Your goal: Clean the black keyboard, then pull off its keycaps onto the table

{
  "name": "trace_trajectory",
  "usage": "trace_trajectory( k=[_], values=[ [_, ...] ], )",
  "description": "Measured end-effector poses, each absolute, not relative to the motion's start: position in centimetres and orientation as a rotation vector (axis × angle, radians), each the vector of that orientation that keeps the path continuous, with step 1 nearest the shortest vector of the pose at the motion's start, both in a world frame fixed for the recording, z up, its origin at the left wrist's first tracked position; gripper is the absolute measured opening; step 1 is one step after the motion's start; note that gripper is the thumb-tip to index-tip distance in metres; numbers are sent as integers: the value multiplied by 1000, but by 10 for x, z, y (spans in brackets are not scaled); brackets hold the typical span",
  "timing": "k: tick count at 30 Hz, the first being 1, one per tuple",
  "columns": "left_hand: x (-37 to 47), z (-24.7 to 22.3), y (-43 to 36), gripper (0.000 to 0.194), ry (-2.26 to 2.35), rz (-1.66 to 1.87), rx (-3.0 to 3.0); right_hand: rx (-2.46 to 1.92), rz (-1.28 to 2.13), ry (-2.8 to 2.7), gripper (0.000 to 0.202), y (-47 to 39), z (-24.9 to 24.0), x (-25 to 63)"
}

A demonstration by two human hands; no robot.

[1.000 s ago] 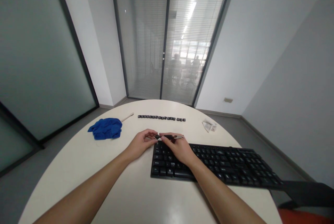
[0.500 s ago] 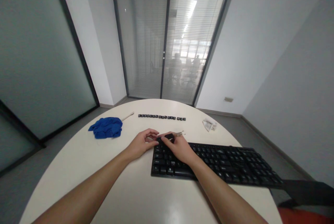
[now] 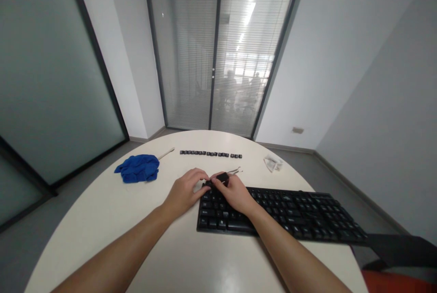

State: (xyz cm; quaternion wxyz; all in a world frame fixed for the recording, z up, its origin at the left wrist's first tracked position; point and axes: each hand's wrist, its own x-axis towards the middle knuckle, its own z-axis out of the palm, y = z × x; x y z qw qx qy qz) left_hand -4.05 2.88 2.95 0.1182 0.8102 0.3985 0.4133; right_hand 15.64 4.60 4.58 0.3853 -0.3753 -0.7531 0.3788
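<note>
A black keyboard [image 3: 290,213] lies across the right half of the table. My right hand [image 3: 235,192] is over its upper left part, closed round a keycap puller [image 3: 222,177] with a black handle. The puller's thin wire prongs [image 3: 235,171] point away to the right. At the keyboard's top left corner my left hand [image 3: 186,190] is bent, thumb and fingertips drawn together close to the right fingertips. Whatever sits between them is too small to make out. Beyond the hands, several black keycaps [image 3: 210,153] stand in a row with small gaps.
A crumpled blue cloth [image 3: 138,168] lies at left, with the pale handle of a brush or stick [image 3: 166,153] behind it. A small clear packet [image 3: 272,163] rests at the right. The round white table [image 3: 164,256] ends before a glass partition. A chair [image 3: 403,249] stands at right.
My left thumb and fingers have come closer together and lower onto the keyboard's corner. My right hand stays there with the puller, its prongs slightly higher. The view has shifted slightly.
</note>
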Motion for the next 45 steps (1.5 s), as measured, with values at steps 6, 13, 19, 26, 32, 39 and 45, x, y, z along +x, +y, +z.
trace_trajectory(
  k=[6,13,19,26,32,39,45],
  values=[
    [-37,32,25,17,1231,1269,2475,-930,988,-1922,32,46,47,158],
    [-34,35,21,19,1224,1323,2619,-860,1031,-1888,31,48,47,158],
    [-35,33,24,17,1229,1468,2559,-922,1064,-1742,26,50,41,157],
    [-53,18,45,20,1703,1440,2175,-1024,946,-1743,18,46,43,154],
    [-71,10,56,20,1954,1109,2152,-1103,763,-1763,18,42,51,160],
    [-75,11,55,20,2204,943,2029,-1266,654,-1954,18,34,54,177],
    [-72,13,50,22,2276,860,2003,-1274,617,-1954,23,32,56,179]
  ],
)
